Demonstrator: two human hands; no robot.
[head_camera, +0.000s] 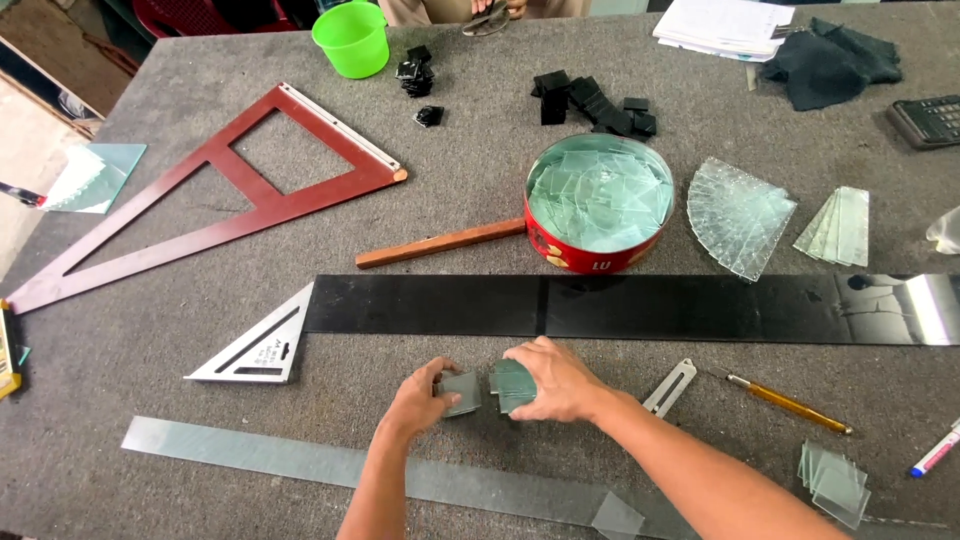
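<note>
- Far left, a large red-brown triangular frame (215, 195) lies flat on the grey felt surface (130, 350), its long point running off toward the left edge; pale glass offcuts (95, 178) sit beyond the surface's edge there.
- Nearer, a small metal speed square (258, 352) rests against the left end of a long black strip (620, 308), and a long frosted glass strip (300, 462) runs along the near side.
- In the near middle, the left hand (418, 398) has its grip closed on a small stack of glass squares (461, 392), pinched at the edges.
- Just right of it, the right hand (555, 380) grasps a second, thicker stack of glass squares (512, 385); the two stacks almost touch, just above the surface.
- Judging by what lies about, much cutting is done: a red round tin (598, 222) beyond the black strip brims with cut squares, and a fanned pile of glass pieces (738, 215) and another small stack (835, 226) lie to its right. The uncut frosted strip suggests more remains.
- Far side: a green plastic cup (352, 38), black tiles (590, 100), and another person's hands (495, 12), mostly cut off by the top edge.
- Right: a yellow-handled glass cutter (785, 402), a loose stack of squares (833, 480), a marker (935, 455) clipped by the edge.
- How many squares each hand holds is hidden by the fingers.
</note>
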